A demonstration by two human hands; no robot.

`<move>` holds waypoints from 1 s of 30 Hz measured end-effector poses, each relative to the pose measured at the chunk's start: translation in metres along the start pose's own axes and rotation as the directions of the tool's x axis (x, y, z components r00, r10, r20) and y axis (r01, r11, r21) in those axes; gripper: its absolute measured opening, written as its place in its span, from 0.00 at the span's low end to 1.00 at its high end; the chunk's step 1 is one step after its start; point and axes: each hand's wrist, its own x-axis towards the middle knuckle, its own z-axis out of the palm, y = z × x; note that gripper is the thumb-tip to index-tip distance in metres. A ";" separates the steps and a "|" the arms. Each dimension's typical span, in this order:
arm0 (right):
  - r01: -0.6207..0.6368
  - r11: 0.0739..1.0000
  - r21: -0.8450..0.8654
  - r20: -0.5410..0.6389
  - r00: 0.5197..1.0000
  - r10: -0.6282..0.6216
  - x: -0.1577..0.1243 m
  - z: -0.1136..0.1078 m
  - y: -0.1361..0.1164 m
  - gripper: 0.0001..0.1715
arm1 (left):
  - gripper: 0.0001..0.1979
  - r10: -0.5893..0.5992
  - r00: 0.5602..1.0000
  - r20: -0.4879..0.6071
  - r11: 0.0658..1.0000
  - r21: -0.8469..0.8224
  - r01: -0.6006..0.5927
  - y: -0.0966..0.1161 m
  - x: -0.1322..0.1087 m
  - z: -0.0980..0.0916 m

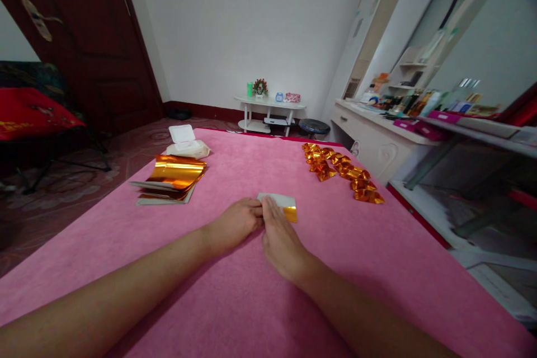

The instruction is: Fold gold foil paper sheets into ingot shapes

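A small sheet of paper [280, 202], white on one side and gold on the other, lies partly folded on the pink cloth [235, 296]. My left hand [232, 224] is curled with its fingertips pinched on the paper's near left edge. My right hand [279, 238] lies flat, fingers together, pressing down on the paper's near side. Both hands touch each other at the paper.
A stack of gold foil sheets [173, 177] lies at the left, with a white wipes pack [187, 144] behind it. Several folded gold pieces [342, 170] lie in a row at the right. A white dresser [377, 134] and a small white table [268, 111] stand beyond.
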 end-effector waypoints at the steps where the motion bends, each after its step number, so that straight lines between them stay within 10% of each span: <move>1: -0.011 1.000 -0.015 0.016 1.000 0.011 -0.002 -0.001 -0.001 0.38 | 0.10 -0.009 1.000 0.001 1.000 -0.021 0.009 0.000 -0.002 0.000; 8: -0.054 0.990 -0.130 0.026 0.998 0.058 -0.035 -0.028 0.026 0.45 | 0.15 -0.168 0.985 -0.028 0.973 -0.165 0.161 0.004 -0.013 -0.003; 16: -0.207 0.971 0.123 -0.190 0.955 0.228 0.016 -0.049 0.072 0.13 | 0.09 -0.216 0.972 -0.093 0.955 -0.227 0.191 -0.007 -0.001 -0.011; 22: -0.301 0.912 0.277 -0.073 0.940 0.332 0.031 -0.033 0.073 0.02 | 0.08 -0.207 0.975 -0.077 0.972 -0.130 0.196 -0.024 -0.004 -0.010; 30: -0.342 0.787 0.513 0.181 0.940 0.290 -0.007 -0.043 0.048 0.09 | 0.16 -0.184 0.982 -0.033 0.969 -0.176 0.175 0.016 -0.014 -0.024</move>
